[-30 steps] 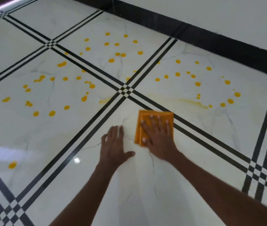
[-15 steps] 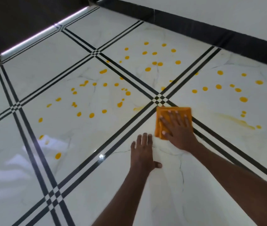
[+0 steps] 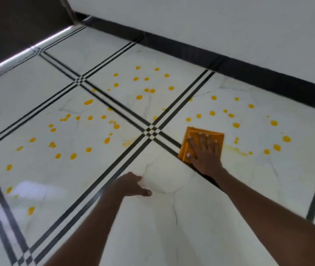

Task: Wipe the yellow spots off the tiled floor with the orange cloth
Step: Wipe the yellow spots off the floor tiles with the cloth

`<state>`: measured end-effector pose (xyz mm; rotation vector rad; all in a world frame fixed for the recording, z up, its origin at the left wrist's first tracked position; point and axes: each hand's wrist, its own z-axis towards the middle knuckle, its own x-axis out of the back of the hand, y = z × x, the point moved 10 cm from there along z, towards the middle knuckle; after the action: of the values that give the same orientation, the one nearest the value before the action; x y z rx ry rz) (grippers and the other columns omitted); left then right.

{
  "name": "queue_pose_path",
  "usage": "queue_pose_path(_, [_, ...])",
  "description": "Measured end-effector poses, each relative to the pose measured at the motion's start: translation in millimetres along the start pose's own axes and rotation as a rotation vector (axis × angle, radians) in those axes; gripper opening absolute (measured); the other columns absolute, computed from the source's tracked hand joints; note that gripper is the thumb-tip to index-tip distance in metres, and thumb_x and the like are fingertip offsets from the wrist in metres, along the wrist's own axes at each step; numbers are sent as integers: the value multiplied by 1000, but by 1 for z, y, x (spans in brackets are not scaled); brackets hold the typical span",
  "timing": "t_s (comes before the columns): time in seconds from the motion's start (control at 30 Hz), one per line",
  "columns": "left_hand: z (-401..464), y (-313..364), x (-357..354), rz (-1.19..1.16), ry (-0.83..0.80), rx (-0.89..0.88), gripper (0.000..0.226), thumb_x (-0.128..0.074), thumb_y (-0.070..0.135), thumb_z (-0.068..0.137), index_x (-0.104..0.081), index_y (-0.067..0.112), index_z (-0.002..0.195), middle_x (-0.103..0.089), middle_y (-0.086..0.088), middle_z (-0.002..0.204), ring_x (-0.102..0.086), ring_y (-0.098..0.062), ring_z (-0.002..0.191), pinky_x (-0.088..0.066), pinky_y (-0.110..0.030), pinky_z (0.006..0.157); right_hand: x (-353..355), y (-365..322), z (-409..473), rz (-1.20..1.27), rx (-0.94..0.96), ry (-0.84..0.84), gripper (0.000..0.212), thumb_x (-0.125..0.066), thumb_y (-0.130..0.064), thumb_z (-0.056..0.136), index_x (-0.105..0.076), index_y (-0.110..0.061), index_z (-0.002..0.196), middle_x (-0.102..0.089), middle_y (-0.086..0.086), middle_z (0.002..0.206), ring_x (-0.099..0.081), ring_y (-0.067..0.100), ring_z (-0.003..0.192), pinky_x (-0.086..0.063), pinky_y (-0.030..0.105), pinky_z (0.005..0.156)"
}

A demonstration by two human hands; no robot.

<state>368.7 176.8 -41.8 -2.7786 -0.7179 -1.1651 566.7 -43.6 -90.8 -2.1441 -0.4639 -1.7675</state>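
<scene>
A right hand (image 3: 204, 152) presses flat, fingers spread, on a folded orange cloth (image 3: 193, 139) just right of the tile lines' crossing. The left hand (image 3: 131, 184) rests on the tiled floor (image 3: 172, 217) nearer, its fingers blurred. Yellow spots (image 3: 139, 96) lie scattered beyond.

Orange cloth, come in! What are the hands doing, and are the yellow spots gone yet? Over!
Right hand flat on orange cloth, pressing it to the floor. Left hand braced on the tile. Yellow spots not gone. Nothing blocking.
</scene>
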Motion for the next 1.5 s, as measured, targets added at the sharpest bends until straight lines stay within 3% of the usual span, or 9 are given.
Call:
queue_pose_path(0.27, [-11,43,97,16,-7,25,89,-67,68,78,-38,28,152,-55,1,145,-42,-17,139,-32,-33,111,31,27,-49,253,-100,-31,66,-44,-44,81,-60,-11,137,-62,22,137,-56,44,129,-41,63,106])
queue_pose_path(0.37, [4,70,112,-46,23,-35,82,-69,63,80,-43,27,149,-59,0,140,-46,-16,137,-35,-34,113,61,67,-72,420,-517,147,39,-64,-19,84,-63,0,117,-70,24,105,-65,43,100,-49,54,91])
queue_pose_path(0.6, [57,136,64,110,139,-200,104,-73,54,81,-14,20,160,-14,-10,166,-14,-27,153,-24,-44,121,23,94,-76,850,-1042,70,45,-67,-30,91,-52,-3,124,-64,21,120,-61,43,112,-47,52,96])
queue_pose_path(0.77, [91,163,50,332,255,-290,129,-74,66,72,6,17,159,9,-15,166,6,-33,154,-17,-53,120,30,107,-62,947,-901,182,10,-60,-18,91,-58,-10,85,-65,11,89,-66,36,88,-44,33,69])
queue_pose_path(1.07, [98,167,43,360,280,-293,135,-72,73,66,9,18,159,11,-15,165,6,-32,154,-17,-51,120,155,161,-95,688,-568,517,31,-63,-15,94,-65,-19,124,-73,5,105,-67,32,91,-45,32,75])
queue_pose_path(1.2, [99,167,41,365,272,-285,134,-71,72,68,11,18,159,13,-15,165,8,-32,154,-17,-50,121,138,138,-65,594,-383,350,31,-58,-26,96,-63,-22,127,-72,4,109,-66,26,84,-42,27,65])
queue_pose_path(1.3, [99,165,38,358,274,-291,132,-70,72,70,12,19,158,16,-14,165,9,-31,154,-16,-50,121,87,125,-49,414,-344,207,44,-46,-37,99,-57,-15,136,-63,13,133,-62,32,116,-50,38,92])
queue_pose_path(1.37, [98,163,37,358,269,-295,129,-69,71,72,13,19,158,17,-14,165,9,-31,154,-15,-50,121,46,124,-42,220,-272,120,65,-32,-48,98,-37,-15,154,-36,20,160,-33,40,148,-33,55,117])
queue_pose_path(1.5, [96,165,37,371,245,-278,123,-66,69,77,10,18,159,16,-15,165,8,-33,154,-15,-50,121,9,150,-57,148,-283,111,70,-20,-57,101,-10,-26,163,-11,13,170,-8,34,157,-13,59,124])
